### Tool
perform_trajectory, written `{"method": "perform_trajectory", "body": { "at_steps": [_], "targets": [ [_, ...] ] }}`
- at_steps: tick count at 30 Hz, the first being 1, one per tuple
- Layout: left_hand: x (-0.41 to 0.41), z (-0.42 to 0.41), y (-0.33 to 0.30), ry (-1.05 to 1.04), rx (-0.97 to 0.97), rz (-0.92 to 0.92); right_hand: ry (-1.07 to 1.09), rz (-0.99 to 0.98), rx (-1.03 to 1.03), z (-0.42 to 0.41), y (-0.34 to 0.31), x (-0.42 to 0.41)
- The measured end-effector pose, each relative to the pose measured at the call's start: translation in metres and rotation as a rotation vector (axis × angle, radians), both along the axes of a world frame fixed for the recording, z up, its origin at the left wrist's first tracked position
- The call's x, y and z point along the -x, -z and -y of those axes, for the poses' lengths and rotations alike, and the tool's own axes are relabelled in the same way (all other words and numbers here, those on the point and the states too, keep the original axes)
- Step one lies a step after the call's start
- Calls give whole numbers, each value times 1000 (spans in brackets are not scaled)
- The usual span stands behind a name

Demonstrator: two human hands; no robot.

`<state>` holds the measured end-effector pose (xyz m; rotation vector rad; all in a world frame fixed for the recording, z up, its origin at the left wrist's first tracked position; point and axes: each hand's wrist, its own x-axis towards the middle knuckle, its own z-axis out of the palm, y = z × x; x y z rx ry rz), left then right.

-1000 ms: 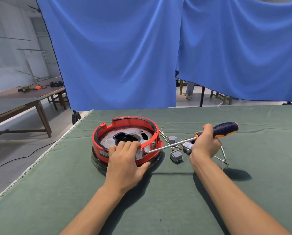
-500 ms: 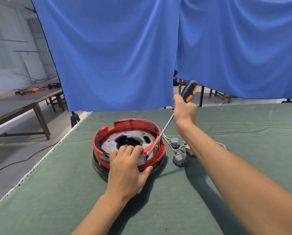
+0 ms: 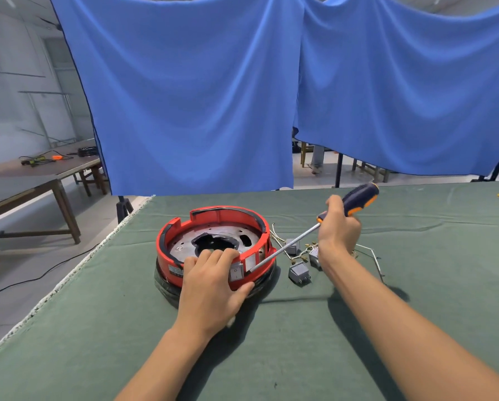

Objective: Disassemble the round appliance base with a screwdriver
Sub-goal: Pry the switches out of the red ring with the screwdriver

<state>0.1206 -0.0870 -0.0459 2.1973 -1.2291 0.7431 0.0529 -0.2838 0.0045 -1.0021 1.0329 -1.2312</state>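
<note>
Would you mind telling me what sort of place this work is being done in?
Probably a workshop or a recording room: a table under green felt, blue cloth backdrops hung on stands, and a wooden workbench carrying tools and cables.

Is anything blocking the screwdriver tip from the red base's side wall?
Nothing visible. The screwdriver shaft slants down over the loose switches to the red base, beside the left hand gripping its rim.

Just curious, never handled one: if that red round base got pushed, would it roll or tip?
Probably neither. The red round base lies flat and wide on the green cloth, so it would likely slide. The left hand gripping its rim suggests it shifts under the screwdriver.
</note>
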Motion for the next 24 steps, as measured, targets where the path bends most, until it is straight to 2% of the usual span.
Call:
{"method": "perform_trajectory", "body": {
  "at_steps": [8, 19, 24],
  "targets": [
    [1, 0, 0, -9, 4, -3, 79, 126, -143, -12, 24, 0],
    [-1, 1, 2, -18, -14, -27, 120, 262, -195, -2, 17, 7],
    [0, 0, 3, -24, -12, -25, 122, 245, -181, -4, 22, 8]
  ]
}}
